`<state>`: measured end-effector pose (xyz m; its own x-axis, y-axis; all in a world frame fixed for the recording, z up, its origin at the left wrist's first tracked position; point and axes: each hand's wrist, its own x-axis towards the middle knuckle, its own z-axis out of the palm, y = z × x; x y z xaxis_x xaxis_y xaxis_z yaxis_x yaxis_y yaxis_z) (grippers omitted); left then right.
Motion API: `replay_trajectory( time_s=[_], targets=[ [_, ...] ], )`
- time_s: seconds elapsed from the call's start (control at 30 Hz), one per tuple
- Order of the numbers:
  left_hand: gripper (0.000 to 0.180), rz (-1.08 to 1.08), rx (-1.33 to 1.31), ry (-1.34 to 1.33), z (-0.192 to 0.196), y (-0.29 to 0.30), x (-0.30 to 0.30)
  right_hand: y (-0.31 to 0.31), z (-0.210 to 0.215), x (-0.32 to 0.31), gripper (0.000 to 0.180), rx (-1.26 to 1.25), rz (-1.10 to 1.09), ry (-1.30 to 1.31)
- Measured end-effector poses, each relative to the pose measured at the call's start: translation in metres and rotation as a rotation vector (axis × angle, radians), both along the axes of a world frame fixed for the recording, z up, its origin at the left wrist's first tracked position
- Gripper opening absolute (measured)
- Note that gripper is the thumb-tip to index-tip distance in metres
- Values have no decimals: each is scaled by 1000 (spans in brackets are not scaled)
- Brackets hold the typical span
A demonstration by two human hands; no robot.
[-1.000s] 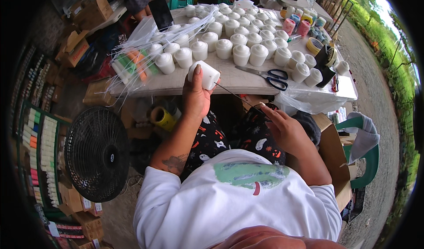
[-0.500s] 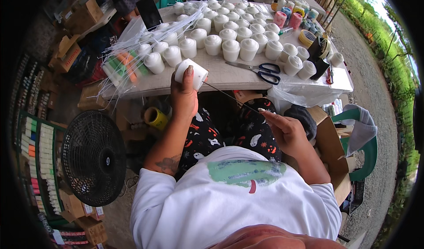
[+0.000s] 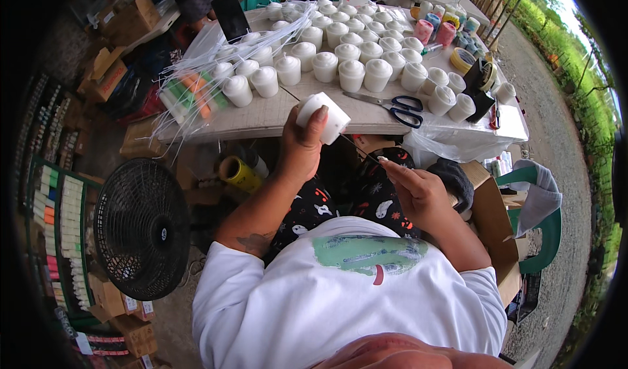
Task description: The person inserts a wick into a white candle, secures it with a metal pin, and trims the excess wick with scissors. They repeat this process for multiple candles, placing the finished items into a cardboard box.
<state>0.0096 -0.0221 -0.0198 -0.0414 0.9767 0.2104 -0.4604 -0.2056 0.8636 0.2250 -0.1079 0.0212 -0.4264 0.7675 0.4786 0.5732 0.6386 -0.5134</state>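
- Above the near edge of the bench (image 3: 258,115): left grip (image 3: 305,141) clamped around white cylinder (image 3: 335,117).
- Right grip (image 3: 418,190) pinched on thin dark rod (image 3: 362,151).
- Advisable: brace cylinder, hold rod straight, apply even force.

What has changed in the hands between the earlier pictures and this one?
The left hand has carried the white cup-shaped piece rightward, toward the right hand, so less of the thin dark rod shows between them. A dark line, apparently the rod's end, now shows beyond the piece's far side. Both grips stayed; so did the scissors on the table.
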Motion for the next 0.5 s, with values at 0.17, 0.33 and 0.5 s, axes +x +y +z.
replay_trajectory(
  time_s=[0.17,0.33,0.5],
  targets=[
    [34,130,43,-140,25,21,-34,-1,9,15,49,-6,2,-103],
    [45,34,8,-147,17,13,-22,-5,23,14,48,47,-24,-172],
    [55,43,-18,-107,18,23,-51,-14,40,23,45,-45,-79,-196]
  ],
)
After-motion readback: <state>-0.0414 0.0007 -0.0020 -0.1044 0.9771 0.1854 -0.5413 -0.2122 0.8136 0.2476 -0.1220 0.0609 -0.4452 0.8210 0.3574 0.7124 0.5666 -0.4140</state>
